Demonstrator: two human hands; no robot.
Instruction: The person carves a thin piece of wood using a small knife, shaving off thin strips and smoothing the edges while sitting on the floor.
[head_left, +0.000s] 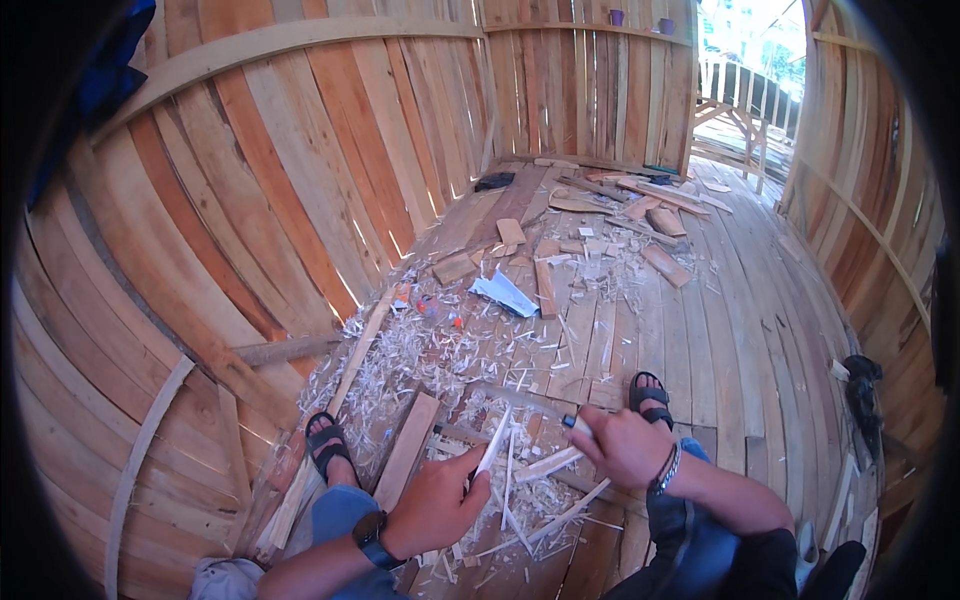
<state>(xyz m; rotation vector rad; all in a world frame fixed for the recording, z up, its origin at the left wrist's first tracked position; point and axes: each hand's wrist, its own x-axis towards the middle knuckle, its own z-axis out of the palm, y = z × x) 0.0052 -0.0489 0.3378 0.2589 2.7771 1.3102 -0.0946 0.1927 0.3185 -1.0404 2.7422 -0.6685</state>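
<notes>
My right hand (628, 447) is closed round the handle of a long knife (528, 401). Its blade points left, with the tip near the top of a thin pale wood strip (495, 440). My left hand (438, 508) grips that strip near its lower end and holds it tilted upward. Blade and strip appear to cross; whether they touch I cannot tell. Under my hands, slivers and curled wood shavings (515, 505) cover the floorboards between my sandaled feet. Beside my left hand lies a thick board (408, 450).
Shavings (400, 365) spread toward the plank wall (300, 130) on the left. Farther off lie a pale blue sheet (505, 293) and a pile of board offcuts (650, 205). A doorway (745, 120) stands at the far right. A black object (860, 400) rests by the right wall.
</notes>
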